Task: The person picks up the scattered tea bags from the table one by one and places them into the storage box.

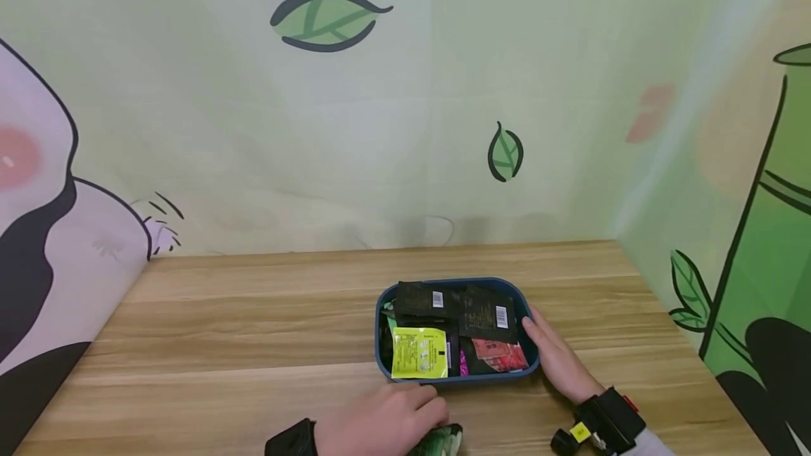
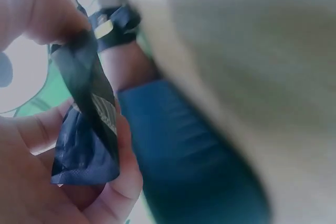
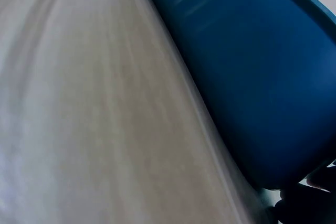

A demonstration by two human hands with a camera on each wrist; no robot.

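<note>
A dark blue plastic basket (image 1: 457, 380) stands on the table, filled with small packets. My right hand (image 1: 557, 361) is at its right side, with the thumb on the rim and the other fingers largely hidden beyond the wall. In front of the basket, my left hand (image 1: 383, 419) holds a dark green foil packet (image 1: 440, 440). The left wrist view shows this packet (image 2: 89, 129) creased between thumb and fingers. The basket's smooth outer wall (image 3: 252, 72) fills the upper right of the right wrist view; dark rounded shapes at its lower right are unclear.
Inside the basket lie black packets (image 1: 427, 301), a yellow packet (image 1: 419, 352) and red packets (image 1: 500, 354). Beneath is a wood-grain table (image 1: 253, 322). A printed cloth backdrop (image 1: 405, 125) with leaves rises behind and at the sides.
</note>
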